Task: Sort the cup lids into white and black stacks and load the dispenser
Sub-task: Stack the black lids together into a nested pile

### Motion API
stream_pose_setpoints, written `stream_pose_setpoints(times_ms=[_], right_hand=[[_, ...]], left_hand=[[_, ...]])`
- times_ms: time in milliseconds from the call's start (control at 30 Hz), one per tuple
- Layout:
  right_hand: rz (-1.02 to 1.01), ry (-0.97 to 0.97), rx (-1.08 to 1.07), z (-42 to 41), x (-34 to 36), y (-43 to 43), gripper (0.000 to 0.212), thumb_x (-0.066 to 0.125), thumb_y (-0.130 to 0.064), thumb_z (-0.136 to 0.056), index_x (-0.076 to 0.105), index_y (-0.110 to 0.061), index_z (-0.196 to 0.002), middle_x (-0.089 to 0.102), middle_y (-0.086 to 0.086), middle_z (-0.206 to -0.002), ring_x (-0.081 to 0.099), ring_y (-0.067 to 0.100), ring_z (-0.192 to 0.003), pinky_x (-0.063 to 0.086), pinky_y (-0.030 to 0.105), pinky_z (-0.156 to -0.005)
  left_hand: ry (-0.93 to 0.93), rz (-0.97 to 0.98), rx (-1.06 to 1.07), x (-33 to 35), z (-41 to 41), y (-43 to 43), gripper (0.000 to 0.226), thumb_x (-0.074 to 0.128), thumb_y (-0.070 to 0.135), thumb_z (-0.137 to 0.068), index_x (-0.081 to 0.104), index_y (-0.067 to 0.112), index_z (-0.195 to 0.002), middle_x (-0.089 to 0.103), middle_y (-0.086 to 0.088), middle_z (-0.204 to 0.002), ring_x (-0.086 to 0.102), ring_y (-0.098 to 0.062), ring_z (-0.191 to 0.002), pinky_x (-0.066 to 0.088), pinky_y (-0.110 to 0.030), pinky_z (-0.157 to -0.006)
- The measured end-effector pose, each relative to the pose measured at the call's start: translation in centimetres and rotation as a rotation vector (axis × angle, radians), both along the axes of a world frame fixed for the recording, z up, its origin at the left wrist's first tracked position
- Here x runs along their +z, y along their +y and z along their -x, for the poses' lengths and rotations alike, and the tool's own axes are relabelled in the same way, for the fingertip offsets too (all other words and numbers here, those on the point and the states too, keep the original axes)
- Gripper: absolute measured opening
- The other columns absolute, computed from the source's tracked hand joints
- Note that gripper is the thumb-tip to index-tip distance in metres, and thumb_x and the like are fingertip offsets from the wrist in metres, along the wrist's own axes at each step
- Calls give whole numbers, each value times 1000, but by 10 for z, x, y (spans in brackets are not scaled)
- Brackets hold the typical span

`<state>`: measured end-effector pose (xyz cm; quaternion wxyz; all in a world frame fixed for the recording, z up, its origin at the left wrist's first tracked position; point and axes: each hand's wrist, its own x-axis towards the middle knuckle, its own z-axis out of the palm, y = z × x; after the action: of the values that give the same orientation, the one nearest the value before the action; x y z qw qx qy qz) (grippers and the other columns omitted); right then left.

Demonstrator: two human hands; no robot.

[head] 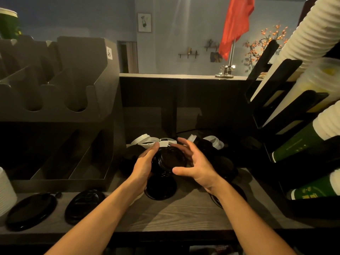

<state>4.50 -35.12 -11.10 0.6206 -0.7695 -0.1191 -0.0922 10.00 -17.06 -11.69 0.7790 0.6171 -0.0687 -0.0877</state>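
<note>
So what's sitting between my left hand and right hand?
A stack of glossy black plastic cup lids, gripped by the left hand; the right hand is spread beside it. Head view shows this.

stack of lids (168,159): glossy black | loose lids (147,141) behind it: white | flat lids (31,211) front left: black | surface (174,214): grey-brown wood grain | dispenser (82,70): dark grey, white label (109,53) | paper cups (298,144): dark green, white rims | ribbed cup stack (312,30): white | flag (235,23): red | wall (92,15): pale blue
</note>
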Motion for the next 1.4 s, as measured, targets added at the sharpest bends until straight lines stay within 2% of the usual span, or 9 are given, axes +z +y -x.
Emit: stream_pose_setpoints(times_ms=[133,233,333,467,567,833,1033,1200,1400], right_hand=[[26,-24,27,-2,-2,1,89,78,6,-78,39,-35,-147,51,-17,-148,46,2,-137,42,28,-111],[-34,-10,-45,-4,-2,2,80,74,5,-82,44,-39,-142,50,-16,-145,49,2,-133,48,20,-102],[-58,8,-79,-7,-4,2,60,66,3,-88,54,-34,-135,60,-11,-136,54,7,-130,48,23,-102],[-49,17,-85,-5,-5,5,50,67,-15,-95,54,-31,-141,61,-8,-135,57,6,-125,51,20,-95],[18,-19,-100,-5,-6,5,53,64,-11,-97,53,-33,-143,57,-11,-141,51,4,-132,48,22,-105],[60,-60,-103,-7,-5,8,52,46,1,-101,50,-23,-147,51,-10,-150,42,0,-140,34,28,-118],[20,-17,-157,-9,-9,9,39,47,-21,-107,47,-36,-143,56,-23,-128,51,-23,-110,43,2,-86],[-60,-41,-208,-8,-7,6,34,56,-22,-103,57,-30,-135,65,-11,-126,60,2,-118,53,16,-88],[-130,-91,-230,-5,-3,5,33,61,-20,-100,59,-26,-132,66,-7,-125,62,5,-116,55,23,-91]], left_hand=[[-81,-35,-29,1,3,-1,24,69,34,-93,75,21,-113,77,-5,-113,73,-18,-104,56,-32,-86],[-85,-16,-29,0,1,-1,24,67,33,-95,75,21,-114,77,-6,-112,72,-22,-107,57,-38,-92],[-89,-8,-34,-1,-1,-1,25,63,30,-97,74,19,-117,77,-8,-113,69,-27,-113,52,-46,-101],[-116,-35,-84,-4,-1,0,35,69,36,-91,71,23,-124,74,-9,-119,68,-29,-116,54,-48,-99],[-134,-17,-153,-5,-2,1,55,72,39,-75,68,25,-128,73,-10,-122,69,-29,-115,57,-46,-96],[-233,-74,-225,-4,2,2,52,66,25,-78,66,29,-130,73,-8,-122,70,-29,-114,57,-45,-96],[-286,-130,-281,-3,2,4,70,71,33,-63,63,34,-132,68,-8,-127,66,-29,-118,55,-49,-101],[-253,-84,-264,-6,4,1,68,74,27,-71,58,29,-136,68,-10,-127,68,-29,-118,55,-49,-102],[-239,-44,-190,-4,6,-2,58,78,21,-76,62,24,-132,73,-8,-123,71,-28,-113,59,-44,-93]])
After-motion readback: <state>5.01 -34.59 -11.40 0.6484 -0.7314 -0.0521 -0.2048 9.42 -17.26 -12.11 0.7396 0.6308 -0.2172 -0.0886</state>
